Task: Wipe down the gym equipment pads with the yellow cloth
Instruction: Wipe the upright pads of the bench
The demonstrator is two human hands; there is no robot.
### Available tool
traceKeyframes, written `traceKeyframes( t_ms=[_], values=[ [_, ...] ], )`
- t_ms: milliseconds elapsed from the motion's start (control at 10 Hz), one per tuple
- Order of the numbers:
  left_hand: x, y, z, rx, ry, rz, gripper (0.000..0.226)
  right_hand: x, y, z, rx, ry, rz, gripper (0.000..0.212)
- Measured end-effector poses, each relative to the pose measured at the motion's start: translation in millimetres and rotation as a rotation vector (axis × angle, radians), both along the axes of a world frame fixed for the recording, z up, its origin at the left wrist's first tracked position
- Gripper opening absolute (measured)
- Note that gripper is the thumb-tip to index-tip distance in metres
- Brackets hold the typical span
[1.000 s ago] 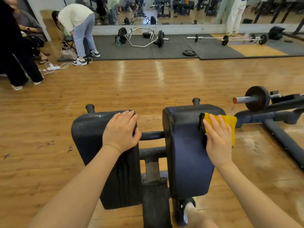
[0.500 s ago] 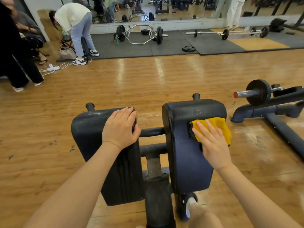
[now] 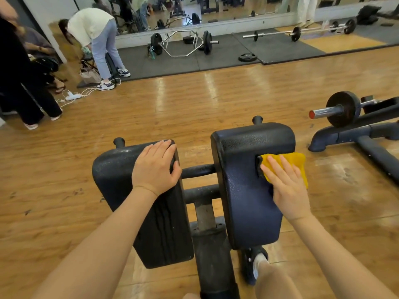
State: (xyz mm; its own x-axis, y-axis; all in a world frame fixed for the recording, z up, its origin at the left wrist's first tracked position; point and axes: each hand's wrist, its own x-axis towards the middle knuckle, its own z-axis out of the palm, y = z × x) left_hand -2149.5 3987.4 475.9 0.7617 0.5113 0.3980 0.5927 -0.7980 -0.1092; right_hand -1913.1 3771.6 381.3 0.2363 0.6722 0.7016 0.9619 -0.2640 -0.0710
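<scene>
Two dark padded cushions sit side by side on a black machine frame in front of me. My left hand lies flat on the top inner edge of the left pad, its fingers curled over the edge. My right hand presses the yellow cloth against the right side of the right pad, fingers spread over the cloth. Part of the cloth sticks out past the pad's right edge.
A dark machine base with a weight plate on a steel peg stands to the right. Several people are at the far left near a power strip. Barbells lie on black mats by the mirror. My foot is below the right pad.
My right hand has slid the yellow cloth to the left, further onto the right pad's surface. My left hand has stayed on the left pad.
</scene>
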Motion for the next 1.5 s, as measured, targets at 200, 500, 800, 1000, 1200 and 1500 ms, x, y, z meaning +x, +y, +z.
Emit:
traceKeyframes(
  t_ms=[200, 500, 800, 1000, 1200, 1500],
  values=[
    [1, 1, -2, 0.009, -0.016, -0.007, 0.05, -40, 38, 26, 0.096, 0.093, 0.073, 0.045],
    [1, 1, -3, 0.007, -0.023, -0.009, 0.05, -61, 16, -34, -0.024, 0.069, 0.035, 0.062],
    [1, 0, -2, 0.023, -0.033, -0.017, 0.05, -67, -5, -11, 0.045, 0.254, 0.151, 0.066],
    [1, 0, -2, 0.02, -0.035, -0.019, 0.049, -53, 43, 14, -0.01, 0.034, 0.075, 0.044],
    [0, 0, -1, 0.015, -0.031, -0.022, 0.049, -77, 24, -30, 0.016, 0.15, 0.029, 0.066],
    [0, -2, 0, 0.025, -0.042, -0.02, 0.05, -88, -55, -96, -0.308, 0.247, 0.152, 0.076]
  ],
)
